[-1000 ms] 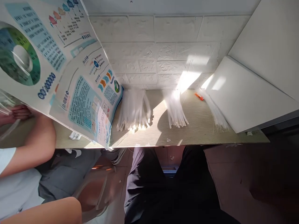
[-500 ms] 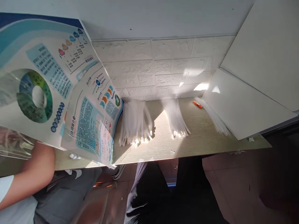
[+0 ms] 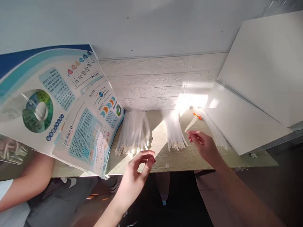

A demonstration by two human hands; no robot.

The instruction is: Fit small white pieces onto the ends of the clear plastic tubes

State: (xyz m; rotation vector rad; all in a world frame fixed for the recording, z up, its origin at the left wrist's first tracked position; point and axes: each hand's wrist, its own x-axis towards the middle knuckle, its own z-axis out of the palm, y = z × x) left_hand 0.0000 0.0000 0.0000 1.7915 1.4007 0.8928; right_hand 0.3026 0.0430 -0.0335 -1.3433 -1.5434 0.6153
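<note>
White plastic strips lie in three bundles on the pale wooden table (image 3: 184, 159), all fanned out toward the near edge. Left hand (image 3: 137, 171) hovers at that near edge, just in front of the left bundle (image 3: 132, 132); its fingers are loosely curled and parted, thumb near the forefinger, gripping nothing and not touching the strips. Right hand (image 3: 203, 146) sits over the table between the middle bundle (image 3: 174, 130) and the right bundle (image 3: 214, 130), fingers spread and slightly bent, tips pointing at the middle bundle and just beside it. Whether it pinches a single strip is too blurred to tell. Sunlight cuts across the middle of the table. Behind the right hand a small orange thing (image 3: 198, 116) lies near the wall. A white board (image 3: 243, 126) leans over the right bundle. On the left a printed poster (image 3: 71, 110) hangs over the table, and under it shows another person's bare arm (image 3: 26, 184).
</note>
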